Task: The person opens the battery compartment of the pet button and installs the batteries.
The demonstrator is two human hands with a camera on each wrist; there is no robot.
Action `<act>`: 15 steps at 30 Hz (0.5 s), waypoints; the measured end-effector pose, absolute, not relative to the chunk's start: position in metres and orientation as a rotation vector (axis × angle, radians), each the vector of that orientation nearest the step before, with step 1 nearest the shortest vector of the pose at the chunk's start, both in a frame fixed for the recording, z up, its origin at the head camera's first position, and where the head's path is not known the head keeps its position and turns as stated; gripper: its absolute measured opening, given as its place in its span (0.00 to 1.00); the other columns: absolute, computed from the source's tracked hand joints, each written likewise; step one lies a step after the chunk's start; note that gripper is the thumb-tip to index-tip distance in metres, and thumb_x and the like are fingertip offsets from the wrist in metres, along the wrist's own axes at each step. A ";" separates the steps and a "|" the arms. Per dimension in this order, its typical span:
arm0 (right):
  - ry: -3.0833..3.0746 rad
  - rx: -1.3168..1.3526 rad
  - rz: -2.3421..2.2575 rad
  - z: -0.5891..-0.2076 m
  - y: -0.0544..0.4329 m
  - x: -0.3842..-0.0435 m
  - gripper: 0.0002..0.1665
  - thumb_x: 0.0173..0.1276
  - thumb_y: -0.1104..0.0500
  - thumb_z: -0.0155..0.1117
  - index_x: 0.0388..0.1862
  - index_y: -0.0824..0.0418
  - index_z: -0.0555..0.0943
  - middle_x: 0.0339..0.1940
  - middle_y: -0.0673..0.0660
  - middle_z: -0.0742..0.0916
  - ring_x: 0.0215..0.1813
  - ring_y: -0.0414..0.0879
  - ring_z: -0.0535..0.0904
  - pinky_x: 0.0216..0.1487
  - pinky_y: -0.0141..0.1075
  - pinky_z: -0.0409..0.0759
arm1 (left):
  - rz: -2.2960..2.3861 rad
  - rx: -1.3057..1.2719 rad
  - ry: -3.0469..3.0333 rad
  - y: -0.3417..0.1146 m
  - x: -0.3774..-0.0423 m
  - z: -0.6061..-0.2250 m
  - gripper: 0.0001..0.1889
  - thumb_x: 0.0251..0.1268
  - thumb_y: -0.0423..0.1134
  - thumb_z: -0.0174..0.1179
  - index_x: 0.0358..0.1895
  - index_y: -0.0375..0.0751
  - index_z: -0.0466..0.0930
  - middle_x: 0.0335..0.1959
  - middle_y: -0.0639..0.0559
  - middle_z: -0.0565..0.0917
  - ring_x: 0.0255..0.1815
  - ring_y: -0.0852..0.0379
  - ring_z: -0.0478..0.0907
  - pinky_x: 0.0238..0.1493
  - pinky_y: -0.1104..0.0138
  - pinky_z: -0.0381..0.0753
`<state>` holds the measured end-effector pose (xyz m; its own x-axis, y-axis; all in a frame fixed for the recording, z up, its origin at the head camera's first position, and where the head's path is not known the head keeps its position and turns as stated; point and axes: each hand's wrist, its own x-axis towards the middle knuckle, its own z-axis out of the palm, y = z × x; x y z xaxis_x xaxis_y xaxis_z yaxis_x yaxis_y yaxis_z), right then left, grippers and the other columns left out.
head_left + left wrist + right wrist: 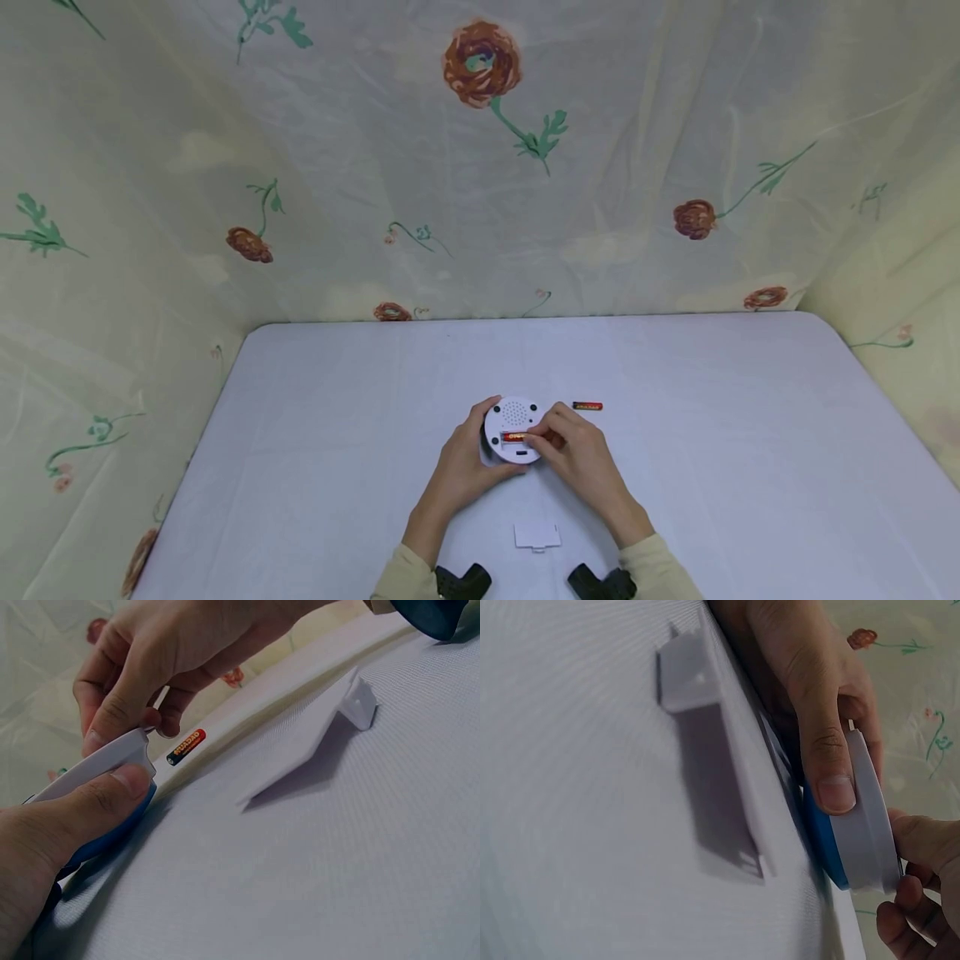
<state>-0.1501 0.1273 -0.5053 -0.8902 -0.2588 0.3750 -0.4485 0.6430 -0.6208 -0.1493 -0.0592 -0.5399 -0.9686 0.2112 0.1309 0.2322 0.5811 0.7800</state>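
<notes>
Now works over a white table [322,450], gripping with the left hand [465,471], pinching with the right hand [576,446]. Holds by the rim, near the table's middle, a round white-and-blue device [514,422]. Nearer the body, note a white cover [537,536]. At the device's white face, pinches a red battery [513,437]; farther right, note a second battery [587,406].

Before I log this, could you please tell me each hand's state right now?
Left hand: closed, holding the round device.
Right hand: fingers curled at the battery in it; whether pinching or pressing cannot be told.
</notes>
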 end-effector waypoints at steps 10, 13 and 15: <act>-2.635 0.553 1.114 -0.506 0.127 -0.151 0.08 0.57 0.59 0.71 0.26 0.50 0.78 0.27 0.42 0.75 0.27 0.33 0.69 0.27 0.25 0.70 | -1.417 -0.384 -2.766 -0.059 -0.150 -0.541 0.51 0.41 0.53 0.75 0.71 0.54 0.54 0.64 0.50 0.74 0.63 0.50 0.72 0.59 0.51 0.73; -2.645 0.552 1.111 -0.505 0.127 -0.150 0.08 0.58 0.58 0.71 0.27 0.50 0.78 0.27 0.42 0.75 0.27 0.34 0.69 0.27 0.25 0.70 | -1.404 -0.386 -2.766 -0.059 -0.149 -0.540 0.51 0.42 0.52 0.75 0.71 0.54 0.55 0.64 0.50 0.74 0.63 0.50 0.72 0.59 0.51 0.73; -2.652 0.551 1.109 -0.505 0.127 -0.150 0.08 0.58 0.58 0.71 0.27 0.50 0.78 0.27 0.42 0.75 0.27 0.34 0.69 0.27 0.25 0.70 | -1.400 -0.387 -2.766 -0.059 -0.149 -0.540 0.51 0.42 0.52 0.75 0.71 0.53 0.54 0.64 0.49 0.74 0.63 0.50 0.72 0.59 0.51 0.73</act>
